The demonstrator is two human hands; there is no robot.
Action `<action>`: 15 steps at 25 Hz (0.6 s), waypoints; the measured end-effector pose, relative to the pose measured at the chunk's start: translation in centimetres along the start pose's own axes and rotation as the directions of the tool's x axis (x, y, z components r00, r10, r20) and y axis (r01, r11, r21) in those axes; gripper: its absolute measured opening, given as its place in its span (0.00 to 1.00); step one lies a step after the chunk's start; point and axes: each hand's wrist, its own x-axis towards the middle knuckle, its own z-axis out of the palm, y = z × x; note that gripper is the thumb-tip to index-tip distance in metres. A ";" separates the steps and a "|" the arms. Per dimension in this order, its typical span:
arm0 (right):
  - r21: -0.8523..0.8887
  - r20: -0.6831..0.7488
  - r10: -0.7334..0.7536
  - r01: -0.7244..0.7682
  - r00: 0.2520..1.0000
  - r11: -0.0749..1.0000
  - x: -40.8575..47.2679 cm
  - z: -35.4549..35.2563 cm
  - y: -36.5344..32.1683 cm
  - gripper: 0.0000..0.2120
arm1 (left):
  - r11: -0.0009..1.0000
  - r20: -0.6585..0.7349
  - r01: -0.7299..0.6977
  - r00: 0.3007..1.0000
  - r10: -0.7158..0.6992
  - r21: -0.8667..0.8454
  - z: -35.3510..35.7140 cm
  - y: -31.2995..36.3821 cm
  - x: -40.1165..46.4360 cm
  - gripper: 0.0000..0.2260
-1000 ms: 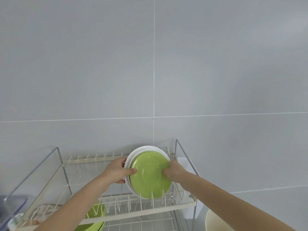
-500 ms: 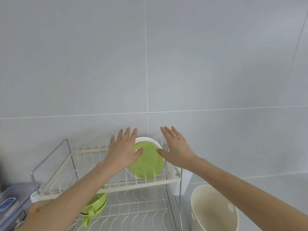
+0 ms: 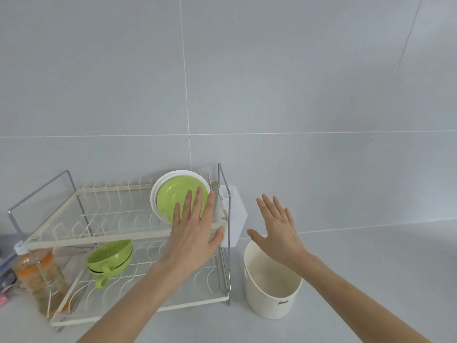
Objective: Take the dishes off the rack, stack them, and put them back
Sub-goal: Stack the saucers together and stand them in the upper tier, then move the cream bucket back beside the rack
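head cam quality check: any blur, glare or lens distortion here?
Head view: even, soft light, no glare, faint shadows; left hand and right hand slightly motion-soft; green plate and rack readable; wide-angle bending shows in the wall tile lines.

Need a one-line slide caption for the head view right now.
Both hands, left and right, open and empty; stacked plates upright on the rack's top tier, green bowls below.
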 end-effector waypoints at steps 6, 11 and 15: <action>-0.003 0.138 0.114 -0.114 0.984 0.993 -2.0 3.4 5.9 0.34 | 0.967 0.138 0.035 0.990 0.000 -0.253 5.5 4.1 -2.3 0.36; 0.116 0.233 0.234 -0.266 0.944 0.957 -2.5 5.5 10.4 0.35 | 0.930 0.290 0.146 0.956 -0.045 -0.337 9.6 6.4 -2.9 0.30; 0.258 0.317 0.337 -0.423 0.886 0.869 -2.2 7.1 13.1 0.37 | 0.804 0.459 0.343 0.883 -0.099 -0.487 12.8 7.9 -2.3 0.29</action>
